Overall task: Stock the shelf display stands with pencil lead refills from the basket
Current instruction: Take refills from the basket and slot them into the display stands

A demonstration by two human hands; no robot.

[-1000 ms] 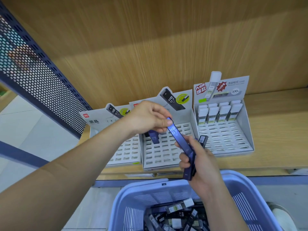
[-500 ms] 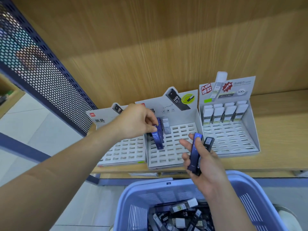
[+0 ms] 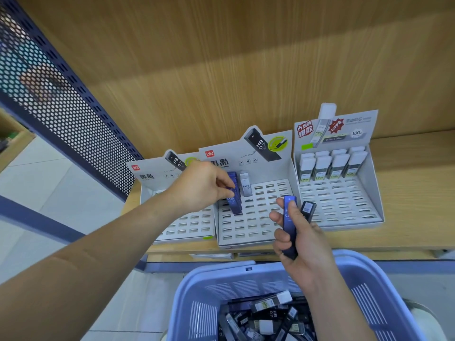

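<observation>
Blue refill (image 3: 235, 205) pinched by left hand (image 3: 204, 185) at middle stand (image 3: 256, 226) | right hand (image 3: 304, 239) grasps two refills (image 3: 287, 217)

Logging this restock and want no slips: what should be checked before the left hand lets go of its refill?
1. Pinch of the left hand on the blue refill case: ok.
2. That case seated in its slot: cannot tell, hand hides it.
3. Free slots in the middle stand: ok, many.
4. Grip of the right hand on the next blue case: ok.
5. Stock in the basket: ok.
</observation>
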